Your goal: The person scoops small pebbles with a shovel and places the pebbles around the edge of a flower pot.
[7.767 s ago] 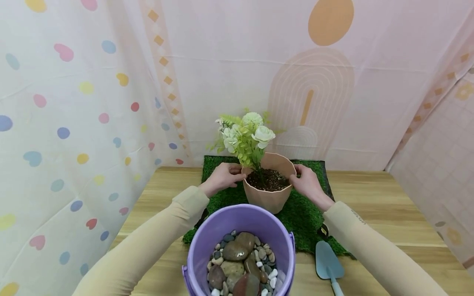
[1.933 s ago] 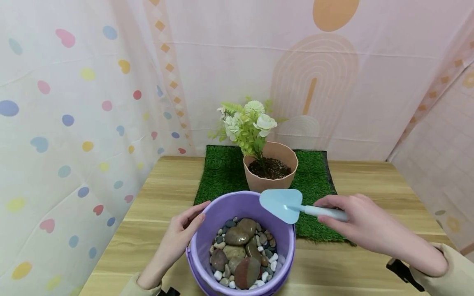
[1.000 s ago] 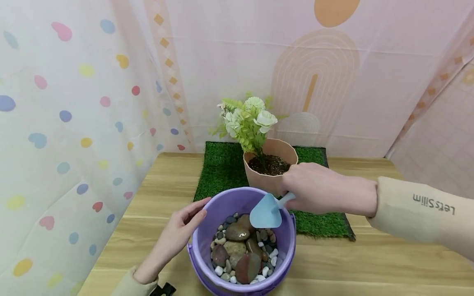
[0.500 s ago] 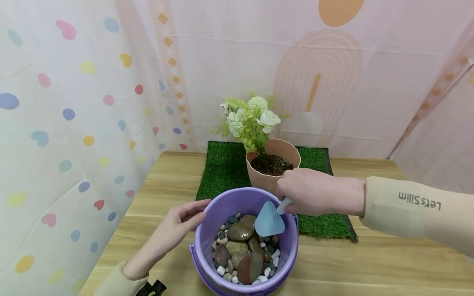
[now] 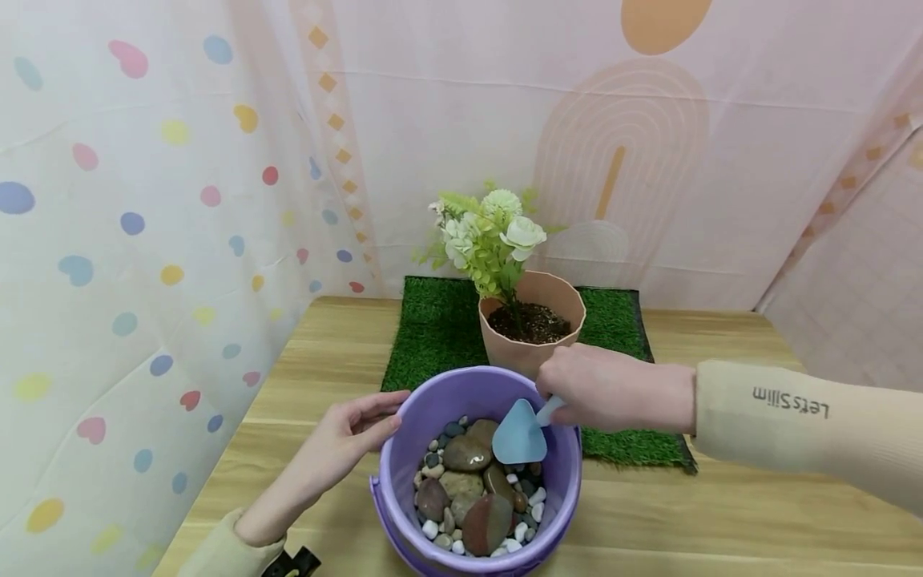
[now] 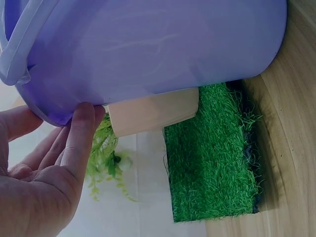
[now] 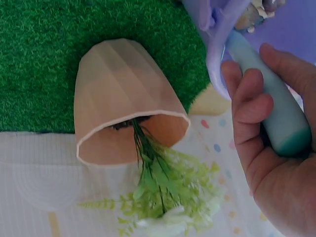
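Observation:
In the head view, my right hand (image 5: 606, 389) grips the pale handle of a light blue trowel (image 5: 519, 433). The trowel's blade points down inside the purple bucket (image 5: 392, 449), over the stones (image 5: 467, 453) at its right side. In the right wrist view, curled fingers wrap the trowel's handle (image 7: 274, 98), which has a green end. My left hand (image 5: 339, 441) holds the left side of the bucket's rim. The left wrist view shows its thumb and fingertips (image 6: 83, 111) at that rim. The bucket holds large brown stones among small pebbles and white ones.
Behind the bucket, a peach flowerpot (image 5: 515, 353) of dark soil (image 5: 537, 320) stands on a green turf mat (image 5: 433, 336). White artificial flowers (image 5: 497, 228) lean left in it. The wooden table (image 5: 721, 513) meets patterned curtains (image 5: 433, 96) at the back.
My right hand has brought the trowel from the bucket's right rim down into it, blade turned downward. Earlier both hands were on the flowerpot; now my left is at the bucket's rim.

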The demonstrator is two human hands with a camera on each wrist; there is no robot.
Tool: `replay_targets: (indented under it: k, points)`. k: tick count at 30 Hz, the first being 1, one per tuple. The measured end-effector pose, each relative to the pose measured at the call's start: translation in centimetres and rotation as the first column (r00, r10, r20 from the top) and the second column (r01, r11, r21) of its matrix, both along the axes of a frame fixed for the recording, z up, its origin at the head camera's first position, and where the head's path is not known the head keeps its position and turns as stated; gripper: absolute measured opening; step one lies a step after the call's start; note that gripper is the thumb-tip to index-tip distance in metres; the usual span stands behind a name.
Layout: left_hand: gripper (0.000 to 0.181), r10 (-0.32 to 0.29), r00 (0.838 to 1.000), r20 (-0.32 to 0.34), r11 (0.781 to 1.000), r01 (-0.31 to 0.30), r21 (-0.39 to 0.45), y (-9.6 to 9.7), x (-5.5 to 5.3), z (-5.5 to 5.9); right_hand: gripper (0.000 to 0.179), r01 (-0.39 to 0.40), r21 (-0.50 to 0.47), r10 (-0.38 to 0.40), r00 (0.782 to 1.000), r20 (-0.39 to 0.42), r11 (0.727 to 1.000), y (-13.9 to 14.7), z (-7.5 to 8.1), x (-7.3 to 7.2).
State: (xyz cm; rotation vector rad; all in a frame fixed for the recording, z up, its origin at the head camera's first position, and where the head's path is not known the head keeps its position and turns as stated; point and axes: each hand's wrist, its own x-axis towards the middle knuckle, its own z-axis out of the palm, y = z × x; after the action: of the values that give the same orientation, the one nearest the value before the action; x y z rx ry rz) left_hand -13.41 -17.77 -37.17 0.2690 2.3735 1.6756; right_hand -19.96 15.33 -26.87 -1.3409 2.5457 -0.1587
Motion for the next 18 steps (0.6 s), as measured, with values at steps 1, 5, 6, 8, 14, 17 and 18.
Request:
replay_targets:
  k: [1, 5, 6, 8, 14, 17, 18]
  points:
    - [0.052, 0.001, 1.000, -0.001, 1.000, -0.001, -0.001, 0.0, 0.0, 0.0, 0.023, 0.003, -0.002, -0.003, 1.000, 0.004, 1.000, -0.1, -0.2, 0.0]
    - [0.051, 0.004, 1.000, 0.001, 1.000, -0.004, 0.001, 0.0, 0.0, -0.1, 0.024, 0.013, -0.029, -0.012, 0.999, 0.038, 0.999, -0.7, -1.3, 0.0]
    - [0.052, 0.004, 1.000, 0.001, 1.000, -0.004, 0.002, -0.1, 0.0, -0.1, 0.024, 0.009, -0.040, -0.007, 0.999, 0.038, 0.999, -0.8, -1.6, 0.0]
    - [0.052, 0.002, 1.000, 0.002, 1.000, -0.002, 0.005, -0.1, 0.0, -0.2, 0.024, 0.010, -0.068, -0.007, 0.999, 0.045, 0.998, -1.2, -2.2, 0.0]
    - [0.052, 0.011, 1.000, 0.011, 1.000, -0.011, 0.003, -0.2, 0.1, -0.2, 0.021, 0.057, -0.148, -0.037, 0.990, 0.134, 0.987, -2.2, -3.5, -0.3]
    - [0.052, 0.011, 1.000, 0.012, 1.000, -0.011, 0.000, -0.2, 0.1, -0.3, 0.020, 0.074, -0.140, -0.049, 0.984, 0.171, 0.987, -2.6, -3.6, -0.3]
    - [0.052, 0.010, 1.000, 0.013, 1.000, -0.010, 0.001, -0.2, 0.0, -0.3, 0.020, 0.071, -0.135, -0.048, 0.984, 0.172, 0.988, -2.7, -3.6, -0.2]
